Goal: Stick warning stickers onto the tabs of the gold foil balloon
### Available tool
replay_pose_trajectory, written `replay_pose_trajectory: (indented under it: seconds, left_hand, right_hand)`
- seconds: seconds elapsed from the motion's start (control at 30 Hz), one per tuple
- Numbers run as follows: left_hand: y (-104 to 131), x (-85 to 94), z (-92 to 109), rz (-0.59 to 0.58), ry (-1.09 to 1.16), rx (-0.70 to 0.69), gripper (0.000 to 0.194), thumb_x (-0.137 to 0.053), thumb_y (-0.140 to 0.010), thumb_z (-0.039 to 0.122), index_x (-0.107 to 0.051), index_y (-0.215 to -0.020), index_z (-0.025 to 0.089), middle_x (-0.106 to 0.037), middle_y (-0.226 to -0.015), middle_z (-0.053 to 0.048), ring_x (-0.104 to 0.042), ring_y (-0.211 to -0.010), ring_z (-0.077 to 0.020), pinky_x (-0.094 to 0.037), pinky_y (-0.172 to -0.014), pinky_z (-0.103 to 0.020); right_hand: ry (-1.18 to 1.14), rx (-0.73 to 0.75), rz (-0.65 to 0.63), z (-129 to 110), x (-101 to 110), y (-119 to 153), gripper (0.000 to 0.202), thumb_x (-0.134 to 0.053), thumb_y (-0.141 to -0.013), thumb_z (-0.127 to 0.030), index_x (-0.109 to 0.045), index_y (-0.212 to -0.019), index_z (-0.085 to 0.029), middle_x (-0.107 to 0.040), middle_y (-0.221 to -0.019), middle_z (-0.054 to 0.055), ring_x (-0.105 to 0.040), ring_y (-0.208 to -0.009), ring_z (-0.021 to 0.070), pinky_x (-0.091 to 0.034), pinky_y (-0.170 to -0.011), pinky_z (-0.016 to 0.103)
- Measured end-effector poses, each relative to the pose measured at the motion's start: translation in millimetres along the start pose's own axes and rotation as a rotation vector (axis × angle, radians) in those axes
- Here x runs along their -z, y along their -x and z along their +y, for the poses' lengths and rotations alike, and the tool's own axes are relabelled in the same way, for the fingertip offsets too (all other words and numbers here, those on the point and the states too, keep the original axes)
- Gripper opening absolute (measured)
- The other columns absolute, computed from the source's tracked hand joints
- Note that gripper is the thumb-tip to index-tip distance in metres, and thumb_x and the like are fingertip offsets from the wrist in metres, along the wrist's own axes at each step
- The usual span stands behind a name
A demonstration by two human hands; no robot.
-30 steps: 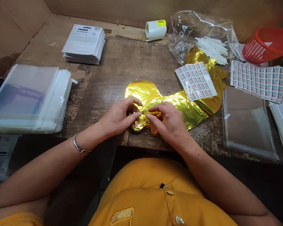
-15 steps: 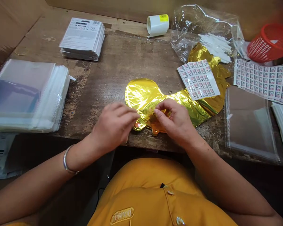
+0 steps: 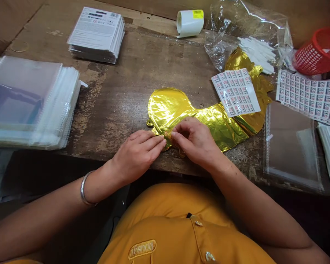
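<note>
A flat gold foil balloon (image 3: 169,104) lies on the table in front of me. My left hand (image 3: 139,156) has its fingers together and bent, the fingertips on the balloon's near left edge; its thumb is hidden. Close beside it, my right hand (image 3: 196,145) pinches thumb and forefinger over a small see-through sticker (image 3: 168,134) with printed marks, at the foil surface. A sheet of printed stickers (image 3: 236,91) rests across the balloon's right part. More gold foil balloons (image 3: 260,86) lie partly beneath that sheet.
Clear plastic sleeves (image 3: 24,99) are stacked at left, packaged cards (image 3: 95,33) behind them. A label roll (image 3: 191,24) stands at the back. To the right are white sticks (image 3: 257,51) in a clear bag, a red basket (image 3: 317,51), more sticker sheets (image 3: 308,95) and a flat sleeve (image 3: 291,143).
My left hand has come right and down onto the balloon's near edge. My right hand has shifted slightly left, bringing the sticker against the foil. The camera view has tilted a little.
</note>
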State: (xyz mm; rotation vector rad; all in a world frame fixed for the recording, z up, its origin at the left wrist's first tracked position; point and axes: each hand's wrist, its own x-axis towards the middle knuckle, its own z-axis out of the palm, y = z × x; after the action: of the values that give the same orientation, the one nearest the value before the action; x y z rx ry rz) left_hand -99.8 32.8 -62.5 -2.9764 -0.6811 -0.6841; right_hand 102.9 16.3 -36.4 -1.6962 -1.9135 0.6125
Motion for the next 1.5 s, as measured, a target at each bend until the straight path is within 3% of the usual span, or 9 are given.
replay_pose_trajectory:
  seconds: [0.57,0.87,1.0,1.07,1.17,1.3,1.4,1.43,1.5]
  left_hand:
    - [-3.2,1.5,2.7,-0.012,0.005,-0.009,0.026,-0.046,-0.093,0.013,-0.067,-0.108,0.009,-0.072,-0.106,-0.012,-0.067,-0.095,-0.0231,-0.054,-0.084,-0.035]
    - [-7.6,6.6,2.4,-0.053,-0.081,-0.110,0.028,-0.044,-0.094,0.011,-0.066,-0.109,0.010,-0.067,-0.123,-0.010,-0.064,-0.102,-0.0245,-0.049,-0.088,-0.038]
    - [-9.5,5.2,-1.4,-0.047,-0.082,-0.114,0.025,-0.044,-0.095,0.013,-0.066,-0.106,0.013,-0.069,-0.119,-0.007,-0.064,-0.097,-0.0218,-0.046,-0.086,-0.037]
    - [-10.7,3.4,-2.8,-0.045,-0.077,-0.114,0.021,-0.046,-0.094,0.014,-0.066,-0.102,0.015,-0.070,-0.117,-0.006,-0.064,-0.097,-0.0217,-0.044,-0.085,-0.036]
    - [-12.4,0.1,-3.9,-0.068,-0.051,-0.058,0.019,-0.050,-0.094,0.019,-0.065,-0.105,0.017,-0.071,-0.111,-0.004,-0.063,-0.095,-0.0216,-0.043,-0.083,-0.036]
    - [-11.1,-0.2,-4.7,-0.101,-0.050,0.059,0.030,-0.054,-0.092,0.024,-0.060,-0.121,0.021,-0.068,-0.109,-0.007,-0.060,-0.096,-0.0249,-0.043,-0.081,-0.038]
    - [-8.7,3.4,-4.8,-0.137,-0.020,0.125,0.029,-0.053,-0.092,0.029,-0.062,-0.120,0.028,-0.061,-0.119,-0.011,-0.057,-0.105,-0.0298,-0.044,-0.084,-0.043]
    - [-8.4,4.0,-4.5,-0.142,0.005,0.148,0.028,-0.052,-0.093,0.030,-0.063,-0.118,0.030,-0.059,-0.123,-0.010,-0.055,-0.108,-0.0303,-0.044,-0.085,-0.044]
    - [-9.0,2.6,-2.8,-0.109,0.058,0.208,0.025,-0.052,-0.092,0.032,-0.064,-0.114,0.029,-0.057,-0.124,-0.010,-0.054,-0.110,-0.0300,-0.044,-0.086,-0.044]
  right_hand:
    - [0.159,-0.021,0.018,-0.1,-6.9,2.3,0.015,-0.061,-0.081,-0.019,-0.059,-0.066,-0.019,-0.058,-0.072,0.003,-0.052,-0.074,0.0187,-0.040,-0.070,0.034]
    - [0.236,-0.070,0.009,-3.8,-9.5,3.1,0.019,-0.064,-0.081,-0.023,-0.058,-0.064,-0.019,-0.059,-0.071,0.004,-0.052,-0.074,0.0203,-0.040,-0.071,0.035]
    - [0.406,-0.078,0.121,-4.4,-9.2,9.0,0.016,-0.068,-0.081,-0.028,-0.062,-0.089,-0.016,-0.061,-0.088,0.010,-0.052,-0.083,0.0246,-0.041,-0.074,0.037]
    - [0.471,0.013,0.153,-4.9,-11.8,16.5,0.022,-0.066,-0.083,-0.027,-0.063,-0.101,-0.015,-0.062,-0.102,0.013,-0.053,-0.091,0.0267,-0.042,-0.077,0.038]
    - [0.495,0.187,0.074,-5.6,-13.0,33.0,0.022,-0.056,-0.091,-0.027,-0.067,-0.109,-0.022,-0.063,-0.118,0.011,-0.053,-0.098,0.0268,-0.043,-0.081,0.040]
    - [0.408,0.157,0.098,5.8,17.4,49.5,0.019,-0.057,-0.091,-0.030,-0.072,-0.102,-0.025,-0.063,-0.125,0.008,-0.055,-0.104,0.0277,-0.045,-0.088,0.044]
    - [0.321,0.038,0.388,39.6,64.3,41.4,0.023,-0.051,-0.093,-0.030,-0.071,-0.102,-0.022,-0.068,-0.113,0.008,-0.059,-0.104,0.0242,-0.046,-0.092,0.042]
    - [0.357,-0.026,0.502,55.6,80.9,34.1,0.025,-0.049,-0.093,-0.030,-0.069,-0.105,-0.021,-0.069,-0.109,0.009,-0.060,-0.103,0.0244,-0.045,-0.093,0.043]
    - [0.480,-0.202,0.608,90.1,111.2,14.8,0.026,-0.051,-0.090,-0.030,-0.067,-0.104,-0.016,-0.069,-0.103,0.013,-0.062,-0.098,0.0268,-0.047,-0.088,0.043]
